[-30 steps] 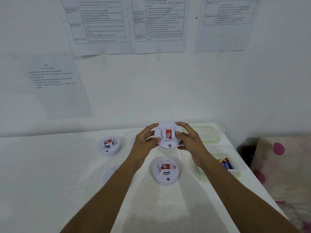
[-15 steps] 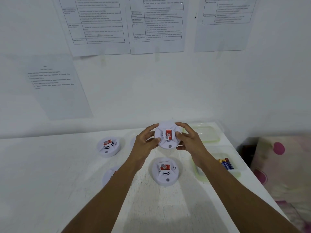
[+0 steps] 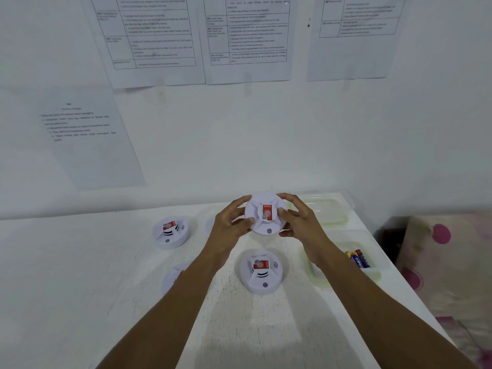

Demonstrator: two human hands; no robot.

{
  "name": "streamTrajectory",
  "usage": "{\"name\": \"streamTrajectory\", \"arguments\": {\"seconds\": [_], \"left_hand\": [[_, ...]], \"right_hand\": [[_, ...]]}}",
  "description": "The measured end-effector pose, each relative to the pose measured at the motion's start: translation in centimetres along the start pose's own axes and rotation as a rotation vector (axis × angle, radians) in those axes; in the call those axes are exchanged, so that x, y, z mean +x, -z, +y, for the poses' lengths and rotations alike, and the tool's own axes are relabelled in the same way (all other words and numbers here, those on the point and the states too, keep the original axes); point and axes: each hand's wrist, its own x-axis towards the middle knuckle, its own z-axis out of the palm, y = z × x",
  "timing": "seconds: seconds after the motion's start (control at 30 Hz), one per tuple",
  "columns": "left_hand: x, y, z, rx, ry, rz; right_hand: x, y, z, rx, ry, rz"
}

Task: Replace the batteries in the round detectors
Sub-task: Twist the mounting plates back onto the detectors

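Little differs from half a second ago: the left hand (image 3: pixel 229 227) and right hand (image 3: pixel 300 225) still grip the raised detector (image 3: pixel 262 217) by its rim, label up, above the bench (image 3: pixel 80 275). Nearer than it lies a second detector (image 3: pixel 262 272). A third detector (image 3: pixel 170 231) sits to its left. To its right, batteries (image 3: pixel 358 258) lie in a tray (image 3: pixel 374 275) partly hidden by the right forearm.

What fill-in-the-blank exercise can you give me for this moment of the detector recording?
1. The left hand and right hand grip the raised round white plastic detector, whose rectangular label is mainly ____.
2. The loose cylindrical batteries lie in a clear plastic tray on the person's ____ side.
3. The printed paper sheets hang on the white ____.
Missing: red; right; wall.
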Motion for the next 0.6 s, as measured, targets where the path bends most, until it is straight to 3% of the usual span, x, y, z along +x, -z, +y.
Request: {"name": "streamTrajectory", "arguments": {"seconds": [0.6], "left_hand": [[0.49,0.01,0.05,0.0,0.018,-0.014]], "right_hand": [[0.42,0.18,0.07,0.0,0.01,0.006]]}}
